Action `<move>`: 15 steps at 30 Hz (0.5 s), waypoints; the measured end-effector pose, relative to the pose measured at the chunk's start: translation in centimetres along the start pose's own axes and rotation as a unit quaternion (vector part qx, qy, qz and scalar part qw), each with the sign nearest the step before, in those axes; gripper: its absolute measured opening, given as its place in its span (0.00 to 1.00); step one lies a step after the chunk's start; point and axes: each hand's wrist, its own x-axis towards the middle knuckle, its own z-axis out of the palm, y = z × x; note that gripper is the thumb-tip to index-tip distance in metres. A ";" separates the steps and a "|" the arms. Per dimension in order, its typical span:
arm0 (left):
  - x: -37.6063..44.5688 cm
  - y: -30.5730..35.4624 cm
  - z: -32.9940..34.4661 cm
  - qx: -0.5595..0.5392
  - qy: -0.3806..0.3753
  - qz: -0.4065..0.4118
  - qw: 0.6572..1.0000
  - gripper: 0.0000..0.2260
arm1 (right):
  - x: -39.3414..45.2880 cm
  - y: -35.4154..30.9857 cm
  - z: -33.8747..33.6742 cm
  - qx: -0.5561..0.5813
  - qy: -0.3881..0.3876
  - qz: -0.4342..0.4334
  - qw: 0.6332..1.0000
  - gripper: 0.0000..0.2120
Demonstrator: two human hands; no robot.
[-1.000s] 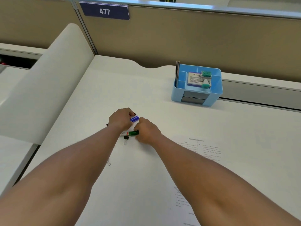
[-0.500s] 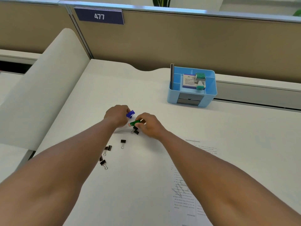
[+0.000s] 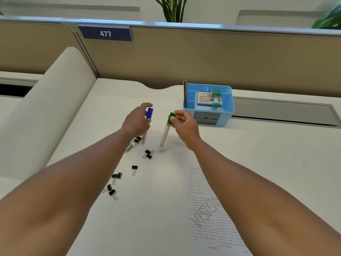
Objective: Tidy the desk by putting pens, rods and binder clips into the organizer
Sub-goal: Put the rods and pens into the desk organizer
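White desk (image 3: 166,209), left hand (image 3: 135,121) half-hiding blue-capped pen (image 3: 149,113)

Blue-capped pen (image 3: 149,117) and green-capped pen (image 3: 166,131) upright, black binder clips (image 3: 134,169) scattered, blue organizer (image 3: 209,115) behind

The desk (image 3: 258,163) is plain white. Near its far edge the organizer (image 3: 226,115) is light blue with a grey drawer front; inside are a white-and-purple box (image 3: 203,97) and a teal item (image 3: 215,103). The left pen (image 3: 149,113) has a blue cap, the right pen (image 3: 166,133) a green cap, an orange band and a white barrel. The clips (image 3: 148,154) are black with silver handles. The paper (image 3: 206,209) at the near edge is white with grey print. The partition (image 3: 221,58) is tan, its sign (image 3: 106,33) navy with white "477".
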 end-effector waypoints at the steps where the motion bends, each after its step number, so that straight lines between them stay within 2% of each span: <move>1: 0.0 0.6 0.1 -0.016 0.001 0.006 1.000 0.23 | 0.1 -0.2 -0.4 -0.004 0.010 -0.006 1.000 0.12; 15: 1.3 12.1 3.0 -0.187 -0.017 0.123 0.974 0.13 | 1.3 -1.6 -7.9 -0.102 0.175 -0.151 0.968 0.11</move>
